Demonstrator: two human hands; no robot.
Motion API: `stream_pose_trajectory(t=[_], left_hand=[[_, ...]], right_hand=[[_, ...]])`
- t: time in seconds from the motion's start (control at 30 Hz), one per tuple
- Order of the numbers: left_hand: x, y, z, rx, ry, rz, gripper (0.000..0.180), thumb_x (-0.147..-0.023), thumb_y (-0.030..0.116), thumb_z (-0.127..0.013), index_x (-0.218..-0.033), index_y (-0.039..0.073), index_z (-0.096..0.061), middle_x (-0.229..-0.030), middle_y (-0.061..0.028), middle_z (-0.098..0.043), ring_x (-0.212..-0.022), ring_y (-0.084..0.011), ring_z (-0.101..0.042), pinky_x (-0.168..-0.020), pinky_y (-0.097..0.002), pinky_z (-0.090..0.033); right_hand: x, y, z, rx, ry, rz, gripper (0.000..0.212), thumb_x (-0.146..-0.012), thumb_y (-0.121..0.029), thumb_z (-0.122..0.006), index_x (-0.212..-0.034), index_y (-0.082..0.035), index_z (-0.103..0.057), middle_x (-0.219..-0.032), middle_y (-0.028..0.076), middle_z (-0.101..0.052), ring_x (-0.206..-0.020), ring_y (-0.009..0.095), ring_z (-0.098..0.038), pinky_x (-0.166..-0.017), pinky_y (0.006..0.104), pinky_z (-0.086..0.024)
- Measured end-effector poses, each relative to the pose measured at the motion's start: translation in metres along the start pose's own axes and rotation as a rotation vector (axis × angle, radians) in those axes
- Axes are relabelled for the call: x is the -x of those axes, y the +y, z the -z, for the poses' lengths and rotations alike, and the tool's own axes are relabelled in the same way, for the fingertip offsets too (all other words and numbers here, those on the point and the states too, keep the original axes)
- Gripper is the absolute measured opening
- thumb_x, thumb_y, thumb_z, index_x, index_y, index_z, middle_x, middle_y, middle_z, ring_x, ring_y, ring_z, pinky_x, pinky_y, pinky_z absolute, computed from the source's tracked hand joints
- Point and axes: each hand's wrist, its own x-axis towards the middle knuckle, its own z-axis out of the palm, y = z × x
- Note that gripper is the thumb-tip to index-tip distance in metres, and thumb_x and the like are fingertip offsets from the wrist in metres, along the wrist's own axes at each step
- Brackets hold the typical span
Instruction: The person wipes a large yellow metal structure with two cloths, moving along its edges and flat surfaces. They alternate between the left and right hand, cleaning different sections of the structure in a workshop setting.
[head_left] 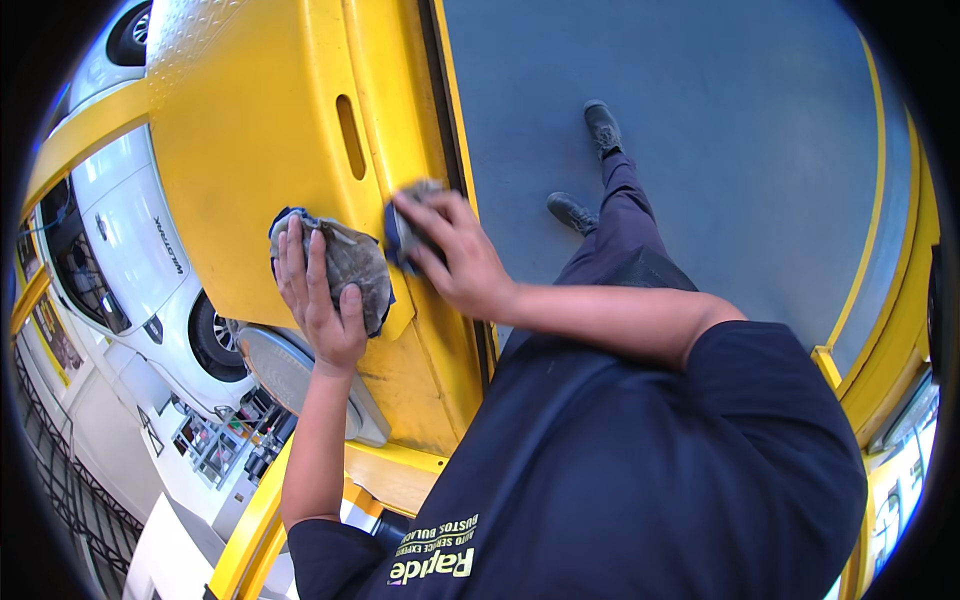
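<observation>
My left hand (325, 300) lies over a crumpled grey and dark-blue rag (362, 262), pressing it against a broad yellow metal panel (240, 180). Its fingers stretch along the rag's left side, and the thumb rests on top of the cloth. Just to the right, my right hand (462, 255) grips a second grey and navy rag (400, 235) at the panel's raised edge. That hand and its rag are smeared by motion. An oblong slot (350, 137) is cut in the yellow metal beyond both hands.
A round grey plate (275, 368) sits under the panel's near left side. White vehicles, one with a dark wheel (217, 338), stand at the left. On the right is a blue-grey floor (720, 130) with a yellow line; my shoes (572, 212) are on it.
</observation>
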Motion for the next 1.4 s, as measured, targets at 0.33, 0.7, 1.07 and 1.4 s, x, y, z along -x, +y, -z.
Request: stream_pose_trajectory(t=[0.33, 0.7, 1.07, 1.4], left_hand=[[0.003, -0.004, -0.001, 0.019, 0.001, 0.009, 0.062, -0.098, 0.044, -0.045, -0.148, 0.008, -0.048, -0.157, -0.0221, -0.041, -0.147, -0.0419, -0.035, -0.12, -0.0543, -0.019], [-0.001, 0.002, -0.003, 0.019, 0.042, 0.003, 0.06, -0.098, 0.042, -0.047, -0.148, 0.009, -0.05, -0.157, -0.0178, -0.043, -0.148, -0.037, -0.035, -0.121, -0.0532, -0.019], [-0.001, 0.003, -0.004, 0.026, 0.047, 0.006, 0.059, -0.098, 0.04, -0.048, -0.147, 0.008, -0.051, -0.157, -0.0174, -0.043, -0.148, -0.0369, -0.035, -0.121, -0.0536, -0.018], [0.001, 0.0, -0.005, 0.029, 0.055, 0.013, 0.058, -0.096, 0.039, -0.05, -0.144, 0.008, -0.054, -0.157, -0.0172, -0.044, -0.147, -0.0385, -0.035, -0.12, -0.0539, -0.019]], right_hand=[[-0.086, 0.024, 0.008, 0.118, 0.291, 0.073, 0.02, -0.081, -0.004, -0.072, -0.099, -0.006, -0.063, -0.098, 0.013, -0.067, -0.095, 0.037, -0.061, -0.085, 0.0471, -0.048], [-0.071, -0.001, 0.01, 0.089, 0.235, 0.113, 0.013, -0.086, -0.002, -0.068, -0.093, 0.0, -0.057, -0.094, 0.018, -0.058, -0.09, 0.04, -0.059, -0.076, 0.0449, -0.048], [-0.141, 0.015, 0.012, 0.128, 0.306, 0.133, 0.007, -0.09, -0.008, -0.059, -0.095, -0.005, -0.055, -0.097, 0.019, -0.058, -0.093, 0.044, -0.058, -0.077, 0.0521, -0.048], [-0.162, 0.026, 0.025, 0.427, 0.167, 0.065, 0.03, -0.084, -0.001, -0.055, -0.113, -0.003, -0.048, -0.112, 0.025, -0.055, -0.093, 0.051, -0.062, -0.078, 0.0594, -0.052]])
